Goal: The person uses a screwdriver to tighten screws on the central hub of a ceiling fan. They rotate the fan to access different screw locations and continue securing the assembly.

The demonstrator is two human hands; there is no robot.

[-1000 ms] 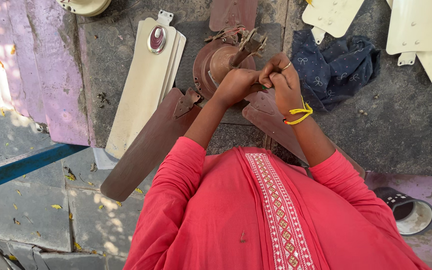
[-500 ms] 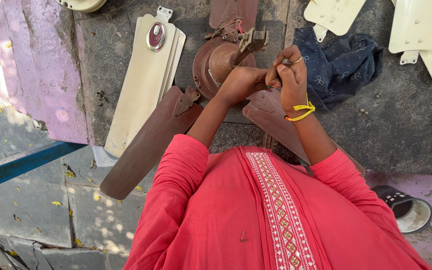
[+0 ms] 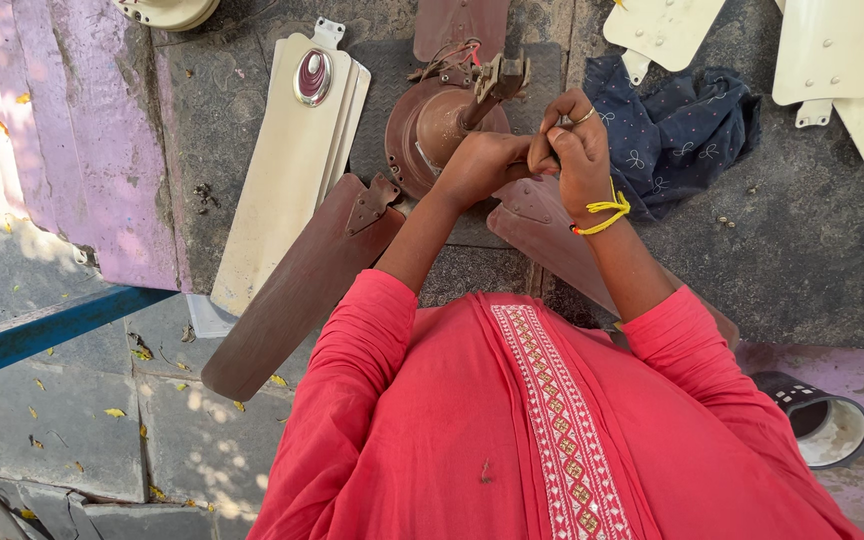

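No packages, signs or screens, seemingly

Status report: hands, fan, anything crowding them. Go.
Left hand and right hand closed together by the brown fan motor; what they grip is hidden. Brown blade attached. Blue cloth beside right hand.

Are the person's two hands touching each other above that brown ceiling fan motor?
Touching. The head view shows the left hand pressed against the right hand, fingers meeting with no gap, just beside the brown fan motor.
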